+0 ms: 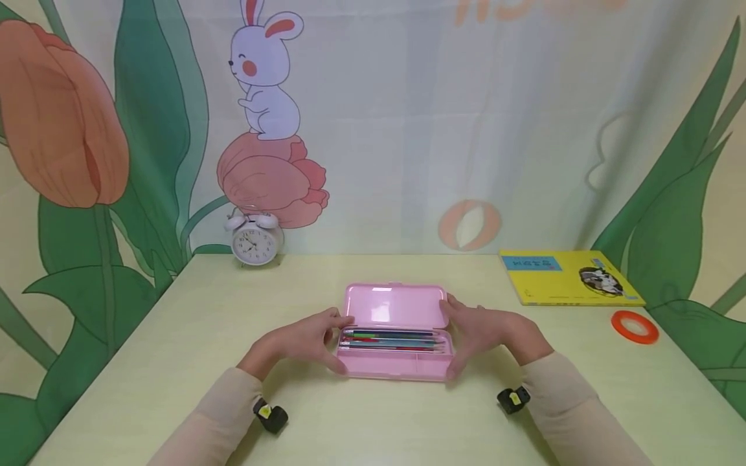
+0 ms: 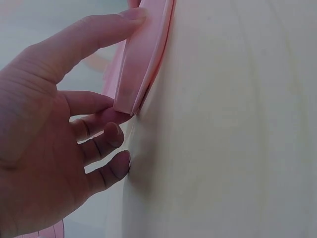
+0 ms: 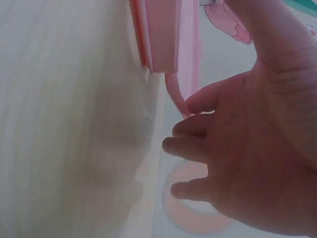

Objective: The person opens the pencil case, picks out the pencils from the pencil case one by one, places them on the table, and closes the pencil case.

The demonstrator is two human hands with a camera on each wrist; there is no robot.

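Observation:
A pink pencil case [image 1: 375, 368] lies on the table with its lid [image 1: 396, 307] raised at the back. Several pencils [image 1: 390, 342] sit side by side in the rear part of its tray; a divider shows in the front part. My left hand [image 1: 305, 338] grips the left end, thumb at the front corner and fingers at the back. In the left wrist view its thumb [image 2: 94, 37] presses the case's side. My right hand [image 1: 474, 329] holds the right end, thumb by the front corner, fingers at the lid's edge. The right wrist view shows its lower fingers [image 3: 190, 148] spread off the case.
A white alarm clock [image 1: 254, 244] stands at the back left of the table [image 1: 361, 427]. At the right lie a yellow book [image 1: 553, 281] and, nearer, an orange ring-shaped roll [image 1: 620, 331]. A printed curtain [image 1: 396, 142] hangs behind the table.

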